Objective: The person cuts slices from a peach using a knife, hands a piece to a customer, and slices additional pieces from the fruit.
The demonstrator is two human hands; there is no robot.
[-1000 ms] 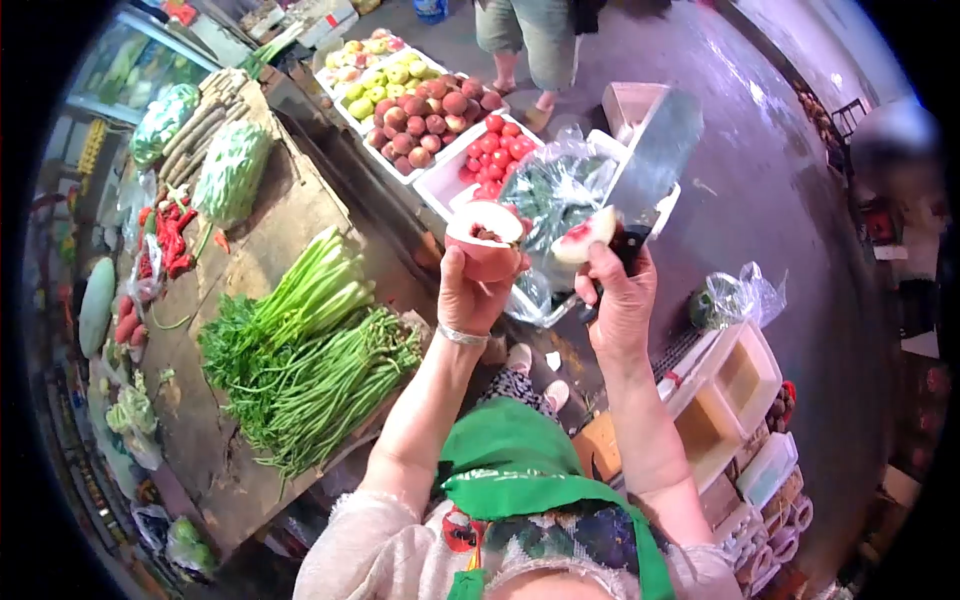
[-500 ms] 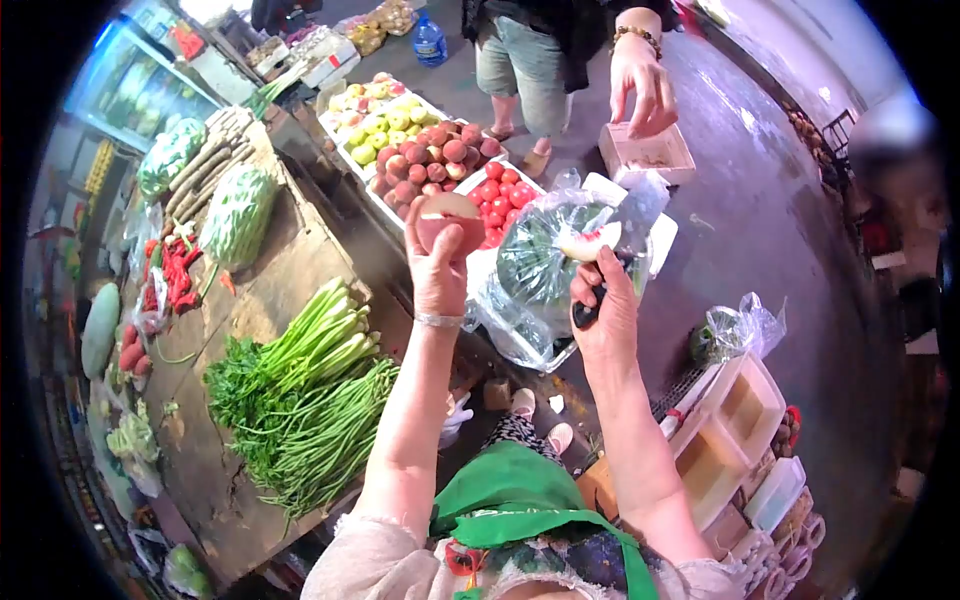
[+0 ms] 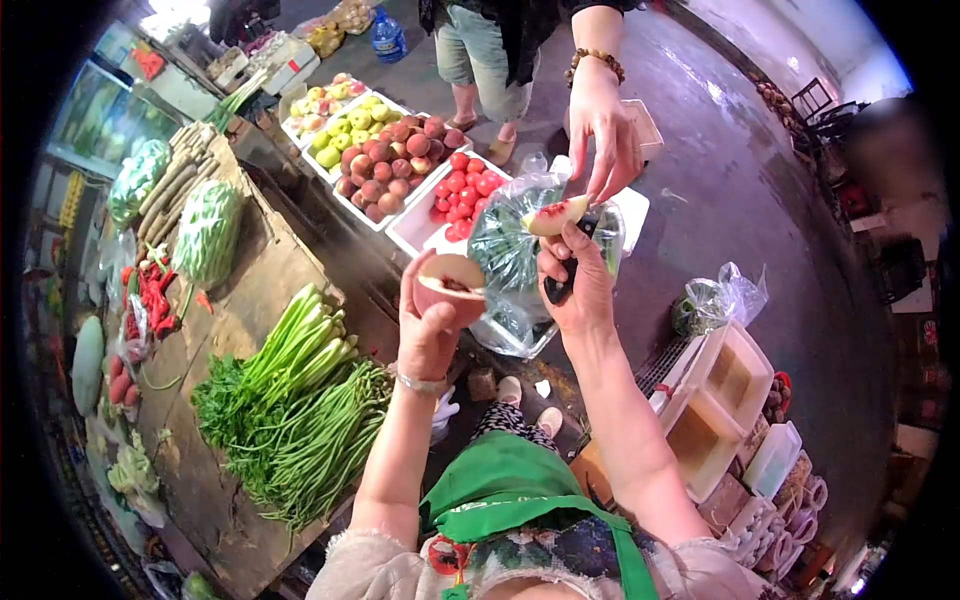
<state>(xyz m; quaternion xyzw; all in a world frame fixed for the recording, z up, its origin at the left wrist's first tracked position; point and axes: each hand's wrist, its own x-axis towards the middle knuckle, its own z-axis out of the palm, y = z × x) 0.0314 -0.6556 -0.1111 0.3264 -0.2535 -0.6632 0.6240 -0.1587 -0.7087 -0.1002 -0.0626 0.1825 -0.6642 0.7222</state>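
Near the tomatoes (image 3: pixel 466 192), our left hand (image 3: pixel 428 340) cups a cut peach (image 3: pixel 452 285); our right hand (image 3: pixel 587 288) holds a wedge (image 3: pixel 553 214) and knife (image 3: pixel 559 284). The wedge seems light, slippery, best held skin-side.

Head view: from your head, forward and down
Green apron (image 3: pixel 505 478): close below you
Blue bottle (image 3: pixel 388 40): far ahead

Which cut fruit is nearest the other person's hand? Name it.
The wedge in the right hand, by the other person's hand; the larger cut fruit, in the left hand, is farther away.
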